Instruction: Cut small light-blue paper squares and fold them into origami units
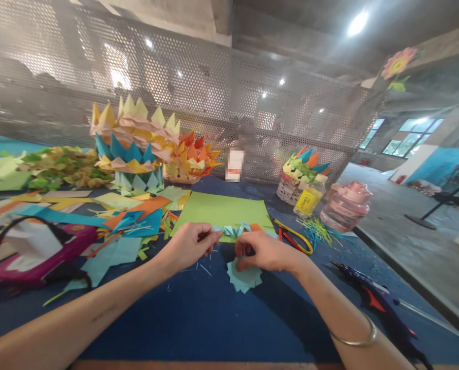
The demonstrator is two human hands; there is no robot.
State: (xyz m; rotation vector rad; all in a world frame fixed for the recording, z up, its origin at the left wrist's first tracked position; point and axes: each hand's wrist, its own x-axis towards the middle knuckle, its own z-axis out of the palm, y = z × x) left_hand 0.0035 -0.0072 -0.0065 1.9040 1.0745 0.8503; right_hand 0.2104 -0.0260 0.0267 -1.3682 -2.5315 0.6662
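Note:
My left hand is closed in a pinch beside folded light blue paper pieces. What its fingertips hold, if anything, is too small to make out. My right hand curls over a small stack of light blue paper pieces with jagged edges, thumb and fingertips closing at its top sheet. Behind both hands lies a green paper sheet, with the folded pieces along its near edge. An orange scrap shows just behind my right hand.
Yellow-handled scissors, a yellow-labelled bottle and a pink bottle stand or lie right. A glue gun lies near my right forearm. At left are a magenta tool, paper scraps and folded paper crowns.

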